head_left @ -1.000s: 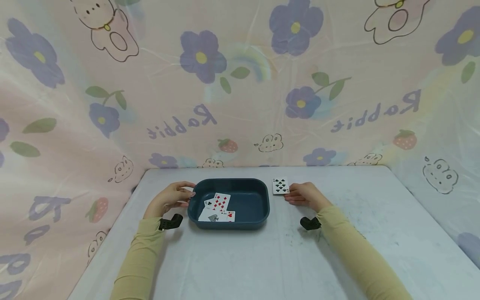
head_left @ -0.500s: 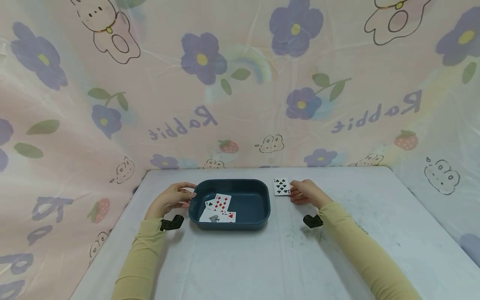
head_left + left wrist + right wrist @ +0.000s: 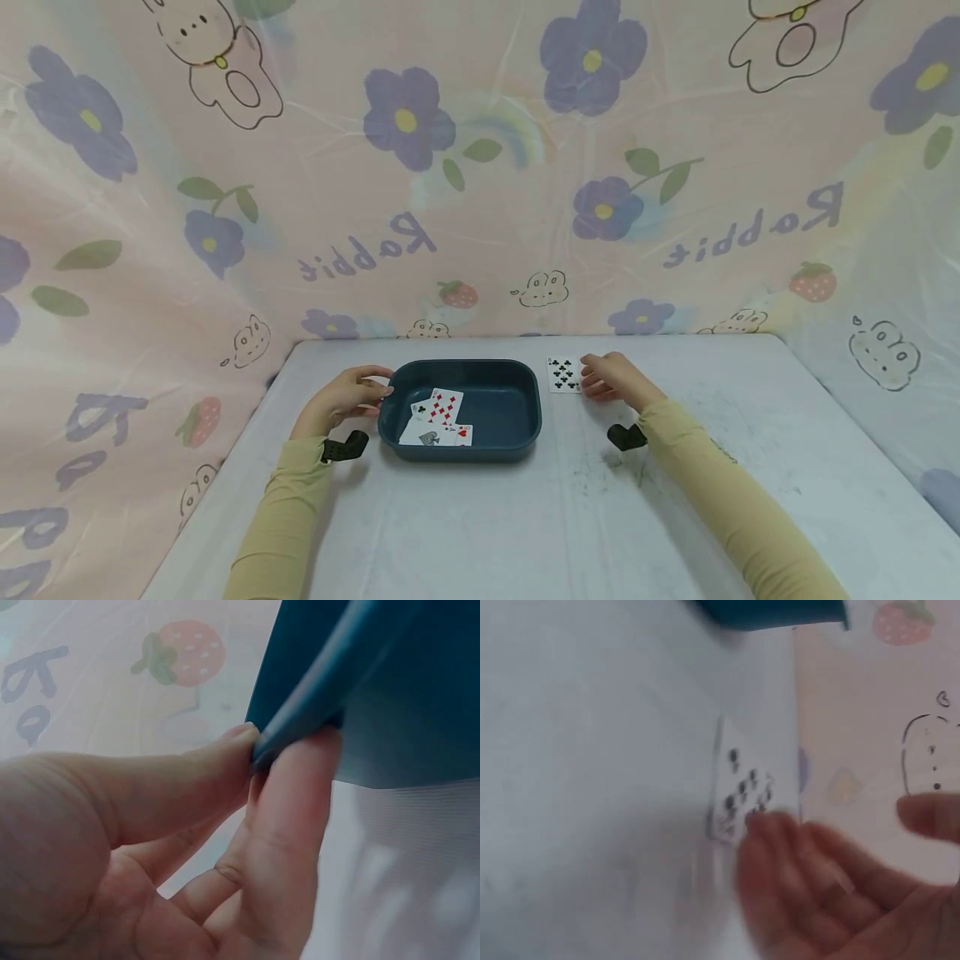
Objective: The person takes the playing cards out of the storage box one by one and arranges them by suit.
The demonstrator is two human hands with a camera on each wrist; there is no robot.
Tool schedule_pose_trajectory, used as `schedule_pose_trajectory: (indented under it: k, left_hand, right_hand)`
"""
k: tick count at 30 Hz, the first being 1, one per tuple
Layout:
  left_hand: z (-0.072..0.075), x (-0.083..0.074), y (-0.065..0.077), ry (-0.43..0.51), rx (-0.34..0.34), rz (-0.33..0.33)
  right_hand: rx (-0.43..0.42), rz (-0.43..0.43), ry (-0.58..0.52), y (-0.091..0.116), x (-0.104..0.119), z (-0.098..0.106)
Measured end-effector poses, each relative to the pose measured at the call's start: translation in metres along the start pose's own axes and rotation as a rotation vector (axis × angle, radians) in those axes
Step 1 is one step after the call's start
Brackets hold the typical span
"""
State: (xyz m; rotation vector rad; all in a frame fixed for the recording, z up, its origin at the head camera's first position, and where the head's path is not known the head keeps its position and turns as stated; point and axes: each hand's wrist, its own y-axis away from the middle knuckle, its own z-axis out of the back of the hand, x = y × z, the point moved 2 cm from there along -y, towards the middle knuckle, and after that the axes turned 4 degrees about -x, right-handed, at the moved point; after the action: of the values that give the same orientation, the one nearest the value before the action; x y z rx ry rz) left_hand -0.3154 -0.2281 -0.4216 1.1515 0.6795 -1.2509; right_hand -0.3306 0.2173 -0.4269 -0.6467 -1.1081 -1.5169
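Observation:
My left hand (image 3: 343, 400) pinches the left rim of a dark blue rectangular tray (image 3: 467, 454). The left wrist view shows thumb and fingers on either side of the rim (image 3: 311, 694). Inside the tray's left half lie several playing cards, among them a diamonds card (image 3: 446, 407) and one with a large spade (image 3: 429, 437). A clubs card (image 3: 562, 375) lies face up on the table, right of the tray. My right hand (image 3: 617, 380) is beside it, fingertips at the card's right edge. In the right wrist view the thumb (image 3: 930, 814) stands apart from the fingers.
The table (image 3: 480, 533) has a white cover with dark smudges toward the right. Patterned fabric (image 3: 480, 208) with flowers and rabbits hangs behind the table and at both sides. A black wrist camera mount (image 3: 626, 437) sits below the right hand.
My right hand has drawn slightly right and up, its fingers shifting from over the clubs card to its right edge. The left hand keeps its grip on the tray.

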Motion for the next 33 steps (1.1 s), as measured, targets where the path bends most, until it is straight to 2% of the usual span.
schedule_pose_trajectory:
  k: [5, 11, 16, 19, 23, 26, 33]
  left_hand:
    - [0.000, 0.000, 0.001, -0.007, -0.007, 0.010]
    - [0.001, -0.003, 0.002, -0.017, -0.012, 0.019]
    - [0.000, -0.003, 0.001, -0.022, -0.020, 0.024]
    - [-0.001, -0.002, 0.000, -0.024, -0.005, 0.013]
    - [-0.001, 0.000, 0.000, -0.026, 0.006, 0.000]
    - [0.000, 0.000, 0.000, -0.029, -0.006, 0.004]
    - [-0.001, -0.001, 0.001, -0.017, -0.017, 0.024]
  right_hand:
    - [0.056, 0.105, -0.088, -0.006, 0.020, -0.004]
    - [0.119, 0.191, -0.114, -0.002, 0.062, -0.019]
    - [0.190, 0.232, -0.132, -0.002, 0.090, -0.043]
    - [0.271, 0.247, -0.132, -0.006, 0.099, -0.065]
    - [0.391, 0.217, -0.123, -0.012, 0.104, -0.094]
    - [0.438, 0.161, -0.099, -0.017, 0.103, -0.112]
    - [0.477, 0.057, 0.017, -0.022, 0.100, -0.144]
